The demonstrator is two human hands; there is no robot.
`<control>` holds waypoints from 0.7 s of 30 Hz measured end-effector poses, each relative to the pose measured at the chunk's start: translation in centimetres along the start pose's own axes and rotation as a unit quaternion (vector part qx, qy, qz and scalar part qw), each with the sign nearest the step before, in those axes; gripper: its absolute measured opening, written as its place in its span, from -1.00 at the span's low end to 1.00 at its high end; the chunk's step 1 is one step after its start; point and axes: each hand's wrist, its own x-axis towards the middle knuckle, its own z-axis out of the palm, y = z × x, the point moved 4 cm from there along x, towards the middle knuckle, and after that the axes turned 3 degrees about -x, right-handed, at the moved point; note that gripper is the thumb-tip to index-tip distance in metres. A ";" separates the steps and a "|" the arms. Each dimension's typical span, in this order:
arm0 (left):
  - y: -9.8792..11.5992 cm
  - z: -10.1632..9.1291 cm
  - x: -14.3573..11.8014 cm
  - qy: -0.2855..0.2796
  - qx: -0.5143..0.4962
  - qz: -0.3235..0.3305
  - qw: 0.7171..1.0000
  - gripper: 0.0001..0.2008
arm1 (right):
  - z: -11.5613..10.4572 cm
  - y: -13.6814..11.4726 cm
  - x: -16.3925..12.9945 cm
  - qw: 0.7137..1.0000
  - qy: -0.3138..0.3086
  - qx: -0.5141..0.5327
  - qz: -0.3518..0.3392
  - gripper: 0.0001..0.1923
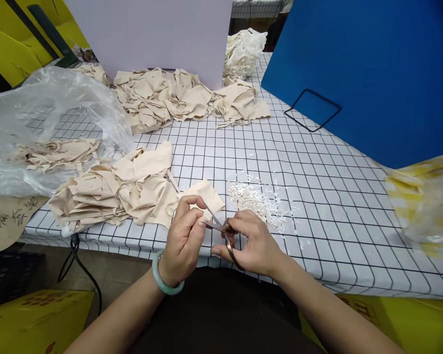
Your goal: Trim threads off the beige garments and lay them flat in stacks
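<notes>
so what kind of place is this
Probably a small garment or textile workshop: heaps of beige fabric pieces on a grid-patterned table, small scissors in the right hand, white trimmings.

The surface [317, 162] is white with a black grid. Fabric pieces [110, 189] are beige; the clippings [258, 199] white. The board [372, 69] is blue, the bangle [161, 276] pale green, the scissors [223, 233] coppery, the cartons [33, 319] yellow.
</notes>
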 end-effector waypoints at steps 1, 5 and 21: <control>0.0 0.0 0.0 -0.001 0.001 0.003 1.000 -0.74 | 0.0 0.0 0.0 1.000 0.004 -0.002 -0.002 -0.53; 0.0 0.3 -0.2 -0.007 -0.004 0.015 1.000 -0.76 | 0.0 -0.1 0.1 1.000 0.007 -0.004 -0.002 -0.52; 0.3 0.9 -0.2 -0.031 0.043 0.049 0.997 -0.76 | -0.1 0.0 -0.3 0.999 0.025 -0.020 -0.001 -0.45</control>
